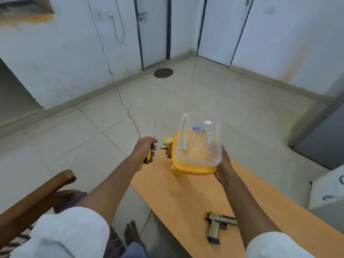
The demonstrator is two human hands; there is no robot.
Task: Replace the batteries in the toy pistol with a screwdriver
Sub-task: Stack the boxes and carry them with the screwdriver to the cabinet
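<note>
Orange counter (178, 202) holds the toy pistol (216, 227) close by, barrel pointing right, under the right arm. Farther out, the right hand (224, 164) grips a clear box (199, 142) of batteries (198, 128). The left hand (144, 152) has its fingers (153, 153) wrapped round the screwdriver (150, 148), tip up.

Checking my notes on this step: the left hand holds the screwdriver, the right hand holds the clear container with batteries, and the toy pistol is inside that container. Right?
Not quite. The head view shows the toy pistol lying on the orange table, not in the clear container. The left hand does hold the screwdriver, and the right hand the container.
</note>
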